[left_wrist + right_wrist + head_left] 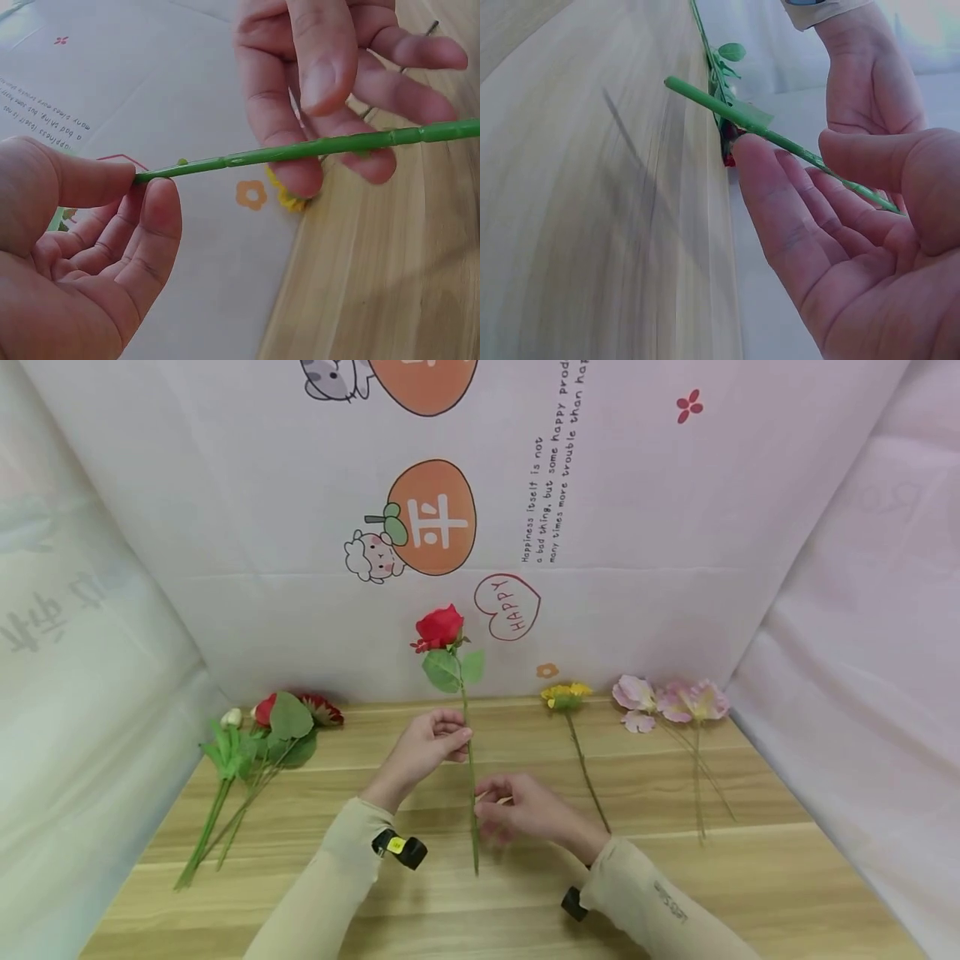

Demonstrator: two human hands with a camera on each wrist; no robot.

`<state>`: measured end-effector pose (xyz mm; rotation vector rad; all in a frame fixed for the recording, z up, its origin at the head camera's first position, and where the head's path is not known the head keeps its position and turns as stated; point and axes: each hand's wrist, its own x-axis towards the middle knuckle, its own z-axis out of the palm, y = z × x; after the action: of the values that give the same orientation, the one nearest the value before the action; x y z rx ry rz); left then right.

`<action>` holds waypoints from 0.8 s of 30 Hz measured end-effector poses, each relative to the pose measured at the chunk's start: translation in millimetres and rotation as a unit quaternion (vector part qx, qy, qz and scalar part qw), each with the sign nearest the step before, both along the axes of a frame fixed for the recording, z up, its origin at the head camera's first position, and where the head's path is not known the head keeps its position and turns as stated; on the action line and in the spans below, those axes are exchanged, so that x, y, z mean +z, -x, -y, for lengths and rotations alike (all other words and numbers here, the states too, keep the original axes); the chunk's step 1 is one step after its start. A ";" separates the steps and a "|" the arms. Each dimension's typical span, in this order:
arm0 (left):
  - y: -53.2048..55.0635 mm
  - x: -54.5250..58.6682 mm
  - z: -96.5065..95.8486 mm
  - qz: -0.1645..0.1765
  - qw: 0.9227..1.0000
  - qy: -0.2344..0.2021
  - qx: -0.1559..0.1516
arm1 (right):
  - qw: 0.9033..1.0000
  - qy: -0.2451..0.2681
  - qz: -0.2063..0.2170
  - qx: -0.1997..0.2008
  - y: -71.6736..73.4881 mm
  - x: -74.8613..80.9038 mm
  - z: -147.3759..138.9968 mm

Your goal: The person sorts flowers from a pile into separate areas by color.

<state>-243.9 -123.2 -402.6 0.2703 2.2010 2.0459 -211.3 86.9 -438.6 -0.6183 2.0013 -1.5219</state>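
A red artificial rose (pixel 440 627) with two green leaves stands upright over the middle of the table. My left hand (pixel 431 743) pinches its green stem (pixel 262 154) between thumb and index finger, partway down. Lower on the stem, my right hand (pixel 525 810) has its thumb held off and its fingers relaxed. In the right wrist view the index fingertip of that hand (pixel 855 225) lies right at the stem, and the thumb stays apart from it. The cut lower end of the stem sticks out past these fingers.
On the wooden table (pixel 420 902), red and white flowers (pixel 292 727) lie at the left. A yellow flower (pixel 567 695) lies right of the middle, and pink flowers (pixel 675 697) are at the far right. A printed white cloth (pixel 615 510) hangs behind; white cloth also borders both sides.
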 end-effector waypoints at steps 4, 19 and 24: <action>2.4 0.0 -3.9 -0.002 1.000 -0.004 -0.002 | 1.000 0.008 -0.002 -0.008 1.6 0.5 3.1; 3.7 -0.6 -9.4 0.002 1.000 -0.002 -0.003 | 0.998 0.029 0.011 -0.055 1.7 -2.3 -2.8; 2.7 -4.7 -12.7 -0.002 1.000 0.010 0.006 | 0.998 0.028 0.008 -0.054 2.9 -5.2 -2.6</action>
<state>-246.7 -110.5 -407.3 0.2616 2.2297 2.0294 -214.2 89.4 -443.8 -0.5264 2.0154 -1.6460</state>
